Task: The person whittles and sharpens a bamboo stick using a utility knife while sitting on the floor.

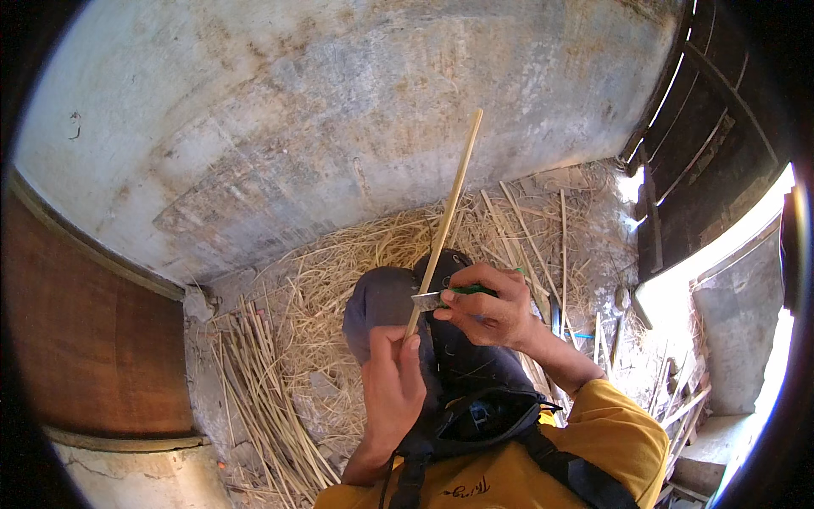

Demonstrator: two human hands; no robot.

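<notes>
Mustard-yellow shirt point(615, 437) lies nearest. Over the knees point(381, 293), a bamboo strip point(454, 204) slants up and away; the left hand's grip point(394, 382) is pinched closed near its lower end, apparently to steady it. The right hand's grip point(494, 310) curls fully around a green-handled knife point(431, 300), blade crossing the strip, presumably for controlled contact.

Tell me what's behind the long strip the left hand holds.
Behind the strip, from its top down: the stained wall, loose shavings, then the person's knees. The left hand grips its lower end, so whatever lies behind there is covered.
</notes>
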